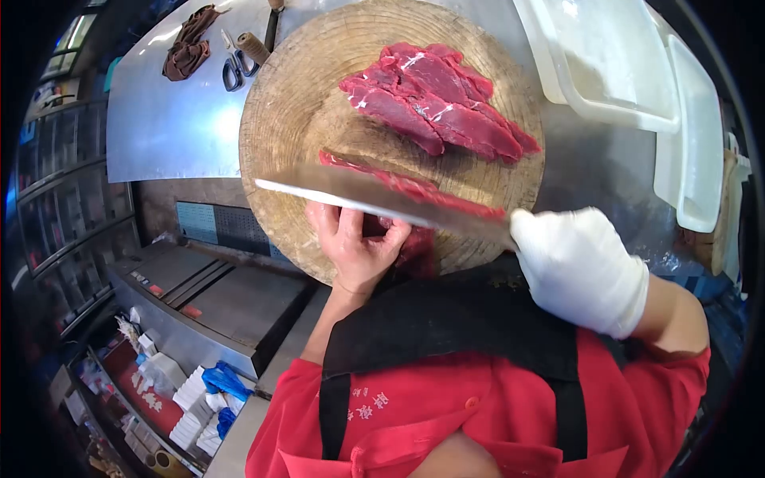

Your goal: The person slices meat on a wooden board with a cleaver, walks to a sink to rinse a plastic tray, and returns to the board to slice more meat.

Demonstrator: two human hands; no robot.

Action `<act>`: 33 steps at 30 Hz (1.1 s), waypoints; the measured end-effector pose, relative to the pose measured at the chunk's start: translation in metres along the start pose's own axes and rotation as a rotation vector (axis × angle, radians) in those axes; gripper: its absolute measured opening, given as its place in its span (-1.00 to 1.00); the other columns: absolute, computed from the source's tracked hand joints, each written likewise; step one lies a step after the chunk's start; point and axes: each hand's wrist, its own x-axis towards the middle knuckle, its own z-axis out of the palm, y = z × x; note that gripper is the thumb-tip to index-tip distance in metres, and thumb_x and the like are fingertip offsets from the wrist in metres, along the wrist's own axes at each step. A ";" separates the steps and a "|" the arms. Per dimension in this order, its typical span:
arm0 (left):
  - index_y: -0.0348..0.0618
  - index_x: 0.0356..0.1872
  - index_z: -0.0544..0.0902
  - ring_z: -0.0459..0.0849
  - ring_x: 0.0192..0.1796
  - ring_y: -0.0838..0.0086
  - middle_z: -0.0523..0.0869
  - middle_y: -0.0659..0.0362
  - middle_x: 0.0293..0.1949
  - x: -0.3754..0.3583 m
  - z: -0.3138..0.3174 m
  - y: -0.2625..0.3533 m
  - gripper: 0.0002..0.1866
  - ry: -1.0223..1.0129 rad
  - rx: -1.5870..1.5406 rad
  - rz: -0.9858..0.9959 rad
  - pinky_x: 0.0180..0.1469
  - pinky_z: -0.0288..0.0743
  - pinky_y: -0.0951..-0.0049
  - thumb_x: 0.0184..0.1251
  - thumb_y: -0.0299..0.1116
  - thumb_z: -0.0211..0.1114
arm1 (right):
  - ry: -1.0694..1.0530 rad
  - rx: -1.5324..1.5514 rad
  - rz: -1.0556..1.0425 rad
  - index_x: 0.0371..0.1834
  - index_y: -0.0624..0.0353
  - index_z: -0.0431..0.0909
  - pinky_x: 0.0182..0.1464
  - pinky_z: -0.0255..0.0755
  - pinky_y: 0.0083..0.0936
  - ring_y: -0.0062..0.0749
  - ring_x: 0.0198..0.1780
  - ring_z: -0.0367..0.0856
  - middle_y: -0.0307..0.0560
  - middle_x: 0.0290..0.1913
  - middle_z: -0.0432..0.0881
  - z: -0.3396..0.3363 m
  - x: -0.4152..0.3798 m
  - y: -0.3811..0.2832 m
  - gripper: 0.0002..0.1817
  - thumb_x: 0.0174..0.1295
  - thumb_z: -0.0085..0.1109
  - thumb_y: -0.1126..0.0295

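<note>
A round wooden chopping block (295, 111) lies on a steel counter. Several slices of raw red meat (438, 103) are piled on its far side. Nearer me, a chunk of raw meat (414, 191) lies under a long knife blade (351, 195) held flat across it. My right hand (578, 267), in a white glove, grips the knife's handle at the block's right edge. My bare left hand (358, 239) rests at the block's near edge, fingers on the meat beneath the blade.
Scissors (235, 68) and a crumpled brown cloth (187, 44) lie on the steel counter (159, 127) at the far left. Two white plastic tubs (613, 64) (693, 135) stand at the right. Below left are a metal cabinet (207, 295) and shelves with white packets.
</note>
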 end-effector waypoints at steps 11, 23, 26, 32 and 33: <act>-0.06 -0.20 0.71 0.63 -0.08 0.10 0.68 0.13 -0.15 -0.022 -0.002 -0.012 -0.57 -0.149 -0.150 -0.167 0.03 0.44 0.15 -0.18 -0.22 0.60 | -0.057 -0.259 -0.061 -0.54 0.15 0.31 -0.67 0.22 -0.40 -0.38 -0.73 0.38 -0.18 -0.73 0.31 0.008 -0.005 0.002 -0.84 -0.12 0.13 0.48; -0.17 -0.15 0.68 0.57 -0.04 0.08 0.62 0.01 -0.05 0.013 0.001 0.003 -0.46 -0.039 -0.063 -0.137 0.09 0.37 0.13 -0.28 -0.26 0.63 | -0.326 0.070 0.007 -0.36 0.31 0.53 -0.38 0.57 -0.23 0.00 -0.43 0.70 0.16 -0.52 0.64 0.007 0.115 -0.034 -0.86 0.13 0.12 0.44; -0.16 -0.14 0.68 0.57 0.00 0.08 0.61 0.01 -0.07 0.008 0.002 0.001 -0.46 0.016 -0.068 -0.087 0.10 0.37 0.10 -0.29 -0.28 0.62 | -0.222 0.043 0.026 -0.35 0.32 0.52 -0.38 0.57 -0.19 0.03 -0.43 0.71 0.18 -0.52 0.64 0.017 0.085 -0.027 -0.86 0.13 0.12 0.43; -0.19 -0.10 0.67 0.52 0.06 0.05 0.56 -0.04 0.00 -0.002 0.000 0.001 -0.50 -0.025 -0.022 -0.066 0.13 0.39 0.09 -0.17 -0.30 0.58 | 0.011 -0.121 0.013 -0.40 0.24 0.45 -0.48 0.52 -0.19 0.01 -0.54 0.64 0.11 -0.61 0.56 0.011 0.034 0.017 -0.92 0.03 0.11 0.53; -0.19 -0.11 0.67 0.51 0.08 0.04 0.56 -0.04 0.01 -0.003 -0.001 0.002 -0.50 -0.015 -0.015 -0.056 0.13 0.38 0.10 -0.17 -0.30 0.58 | 0.086 -0.111 0.022 -0.41 0.22 0.44 -0.49 0.50 -0.20 -0.01 -0.54 0.63 0.08 -0.61 0.54 0.013 0.032 0.016 -0.92 0.02 0.11 0.54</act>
